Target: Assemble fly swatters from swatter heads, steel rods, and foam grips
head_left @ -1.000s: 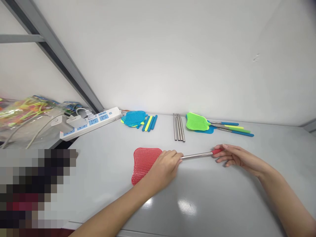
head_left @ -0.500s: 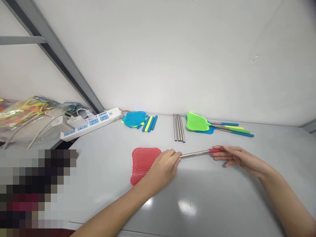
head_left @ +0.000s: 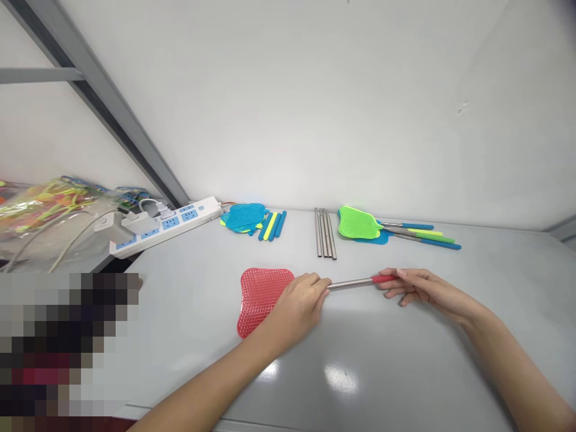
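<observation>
A red fly swatter lies across the grey table, its perforated head (head_left: pixel 265 294) flat on the left. My left hand (head_left: pixel 303 297) is closed around the swatter where head and rod meet, hiding that joint. A short stretch of metal rod (head_left: pixel 351 283) shows between my hands. At the rod's right end is the red handle (head_left: pixel 381 279), pinched between the thumb and fingers of my right hand (head_left: pixel 420 288). The handle's far end is covered by those fingers.
Toward the wall lie blue and yellow swatter heads (head_left: pixel 245 217), several loose handles (head_left: pixel 271 226), several metal tubes (head_left: pixel 324 234) and a pile of assembled swatters (head_left: pixel 360 223). A white power strip (head_left: pixel 171 225) with plugs and a plastic bag (head_left: pixel 49 216) are at left.
My right hand has moved slightly left along with the red handle, and less bare rod shows between my hands. My left hand and the red head have stayed nearly still.
</observation>
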`<state>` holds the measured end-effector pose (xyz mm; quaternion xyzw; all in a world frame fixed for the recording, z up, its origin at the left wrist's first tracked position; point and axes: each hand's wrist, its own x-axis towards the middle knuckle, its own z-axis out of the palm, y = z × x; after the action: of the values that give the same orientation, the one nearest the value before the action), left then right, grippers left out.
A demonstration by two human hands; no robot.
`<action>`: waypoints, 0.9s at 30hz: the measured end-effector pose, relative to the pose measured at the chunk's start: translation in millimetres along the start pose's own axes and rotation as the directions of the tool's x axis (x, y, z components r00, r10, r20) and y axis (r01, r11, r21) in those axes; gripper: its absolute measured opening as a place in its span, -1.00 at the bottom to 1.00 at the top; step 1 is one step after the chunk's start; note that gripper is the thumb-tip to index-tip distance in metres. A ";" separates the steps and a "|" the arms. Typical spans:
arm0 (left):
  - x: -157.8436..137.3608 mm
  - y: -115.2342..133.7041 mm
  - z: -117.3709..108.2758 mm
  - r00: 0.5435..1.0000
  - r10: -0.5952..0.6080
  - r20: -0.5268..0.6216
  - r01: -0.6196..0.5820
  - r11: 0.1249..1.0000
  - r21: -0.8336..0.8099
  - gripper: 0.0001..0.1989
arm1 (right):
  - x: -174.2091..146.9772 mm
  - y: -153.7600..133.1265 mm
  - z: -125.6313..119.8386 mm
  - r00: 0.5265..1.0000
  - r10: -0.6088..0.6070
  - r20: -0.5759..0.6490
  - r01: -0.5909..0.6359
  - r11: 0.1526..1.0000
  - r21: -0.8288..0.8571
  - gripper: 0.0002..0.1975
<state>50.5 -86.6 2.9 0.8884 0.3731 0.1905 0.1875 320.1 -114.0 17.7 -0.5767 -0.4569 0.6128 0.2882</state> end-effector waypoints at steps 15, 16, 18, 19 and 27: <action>3.7 -6.5 -2.7 0.997 -0.031 -0.065 0.030 0.999 -0.012 -0.73 | 3.8 12.4 -29.7 0.898 -0.221 -0.381 0.365 0.857 0.363 -0.84; 4.0 -6.9 -3.3 0.997 -0.030 -0.070 0.029 0.999 -0.014 -0.73 | 5.0 14.0 -31.5 0.899 -0.199 -0.390 0.372 0.817 0.441 -0.85; 4.3 -7.1 -4.0 0.997 -0.022 -0.076 0.021 1.000 -0.018 -0.73 | 7.9 18.4 -34.2 0.914 -0.142 -0.380 0.363 0.703 0.611 -0.86; 4.3 -7.0 -4.1 0.997 -0.017 -0.079 0.016 1.000 -0.020 -0.72 | 9.5 20.7 -35.2 0.924 -0.122 -0.364 0.353 0.638 0.684 -0.87; 2.8 -4.1 -1.5 0.998 0.043 -0.049 -0.045 0.997 -0.055 -0.71 | 16.3 24.9 -33.9 0.939 -0.012 -0.345 0.334 0.287 0.898 -0.82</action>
<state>49.2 -81.5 2.9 0.8860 0.3524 0.2261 0.1990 354.5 -102.3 -9.0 -0.3205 -0.0248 0.6420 0.6960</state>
